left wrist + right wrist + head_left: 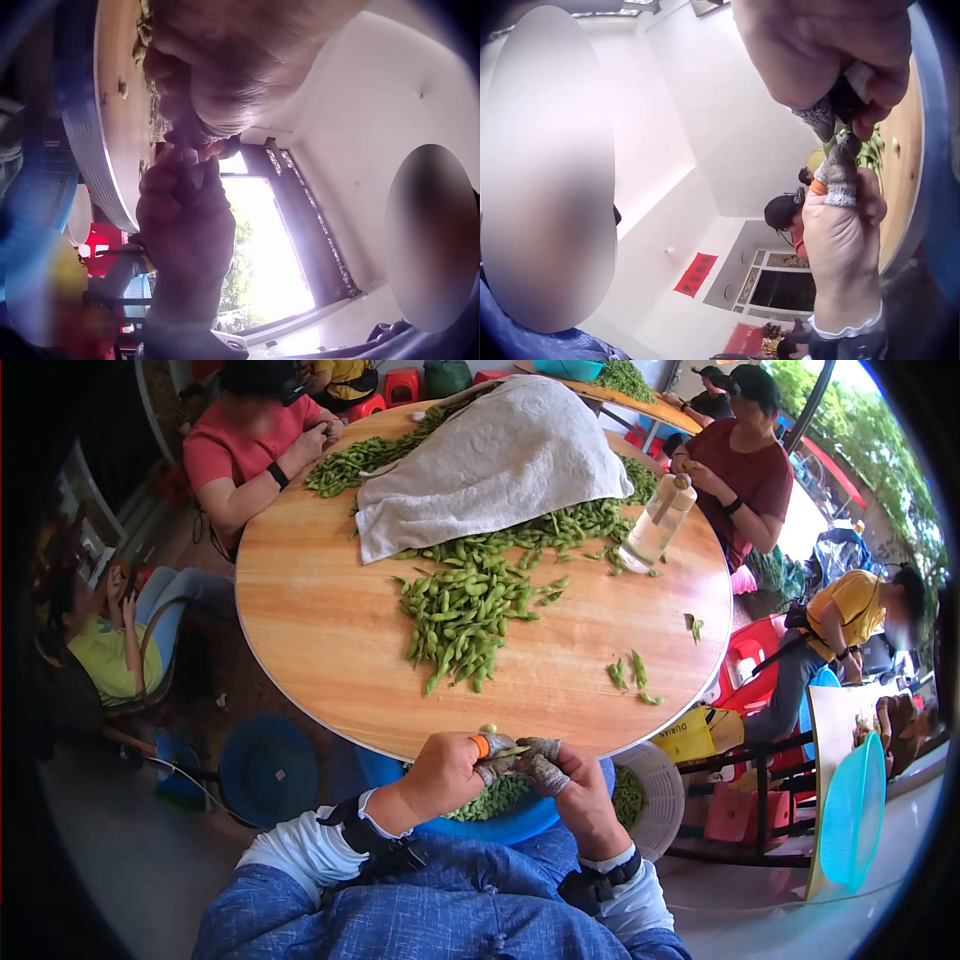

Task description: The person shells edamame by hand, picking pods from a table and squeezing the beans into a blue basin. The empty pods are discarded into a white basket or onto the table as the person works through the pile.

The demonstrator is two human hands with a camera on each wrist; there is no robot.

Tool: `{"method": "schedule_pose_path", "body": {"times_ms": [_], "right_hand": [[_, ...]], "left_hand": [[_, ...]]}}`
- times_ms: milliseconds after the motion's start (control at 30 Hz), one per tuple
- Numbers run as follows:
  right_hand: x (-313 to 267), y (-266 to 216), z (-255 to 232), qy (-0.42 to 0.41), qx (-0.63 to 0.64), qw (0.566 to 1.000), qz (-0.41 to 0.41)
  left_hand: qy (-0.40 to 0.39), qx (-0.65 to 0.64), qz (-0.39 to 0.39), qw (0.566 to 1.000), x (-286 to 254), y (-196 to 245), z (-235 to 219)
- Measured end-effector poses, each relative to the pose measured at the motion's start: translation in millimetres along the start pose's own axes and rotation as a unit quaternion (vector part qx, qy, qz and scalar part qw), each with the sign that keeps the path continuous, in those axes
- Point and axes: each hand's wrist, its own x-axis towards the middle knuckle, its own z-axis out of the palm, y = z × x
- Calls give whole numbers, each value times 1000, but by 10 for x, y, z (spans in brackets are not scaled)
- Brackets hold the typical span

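Note:
At the near edge of the round wooden table (pixel 330 640), both my hands pinch one green edamame pod (pixel 515 752) between them. My left hand (pixel 478 757) wears an orange band and grey fabric fingertip covers; my right hand (pixel 550 767) has grey covers too. In the left wrist view my left hand (pixel 217 75) is at the top, meeting my right hand (pixel 187 217) below it. The right wrist view has my right hand (pixel 832 60) above my left hand (pixel 844 225), with a bit of green pod (pixel 838 139) between them.
A heap of edamame pods (pixel 465 615) lies mid-table, running under a grey towel (pixel 500 455). A clear bottle (pixel 655 525) stands at the right. A blue basin (pixel 510 822) with pods and a white basket (pixel 655 795) sit below my hands. Several people sit around the table.

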Motion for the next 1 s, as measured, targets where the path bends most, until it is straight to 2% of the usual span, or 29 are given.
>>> {"method": "schedule_pose_path", "body": {"times_ms": [33, 133, 233, 333, 433, 533, 633, 700, 833, 933, 1000], "right_hand": [[3, 34, 7, -6, 9, 1000, 7], [22, 131, -8, -11, 43, 999, 31], [44, 167, -16, 0, 64, 997, 31], [46, 182, -1, 10, 66, 997, 30], [8, 141, 21, 13, 71, 997, 40], [-15, 115, -28, -4, 67, 996, 63], [-15, 126, -12, -11, 63, 996, 68], [-5, 139, 14, -19, 69, 996, 53], [-4, 176, 29, -37, 70, 996, 28], [-4, 176, 38, -29, 68, 997, 27], [-4, 182, 43, -24, 80, 996, 25]], "left_hand": [[28, 69, 62, 995, -11, -7, -3], [-8, 226, 97, 969, -71, 55, -60], [3, 225, 114, 968, -94, -27, 16], [3, 179, 105, 978, -111, -5, 4], [5, 36, 45, 998, -88, 22, -58], [19, 87, 58, 994, -117, -58, -46], [-17, 76, 5, 997, -142, -26, -20], [-48, -41, -47, 997, -136, -64, -8], [-68, -256, -170, 949, -119, -58, -29], [-65, -360, -198, 910, -127, -77, -2], [-66, -364, -194, 909, -123, -76, 16]]}}
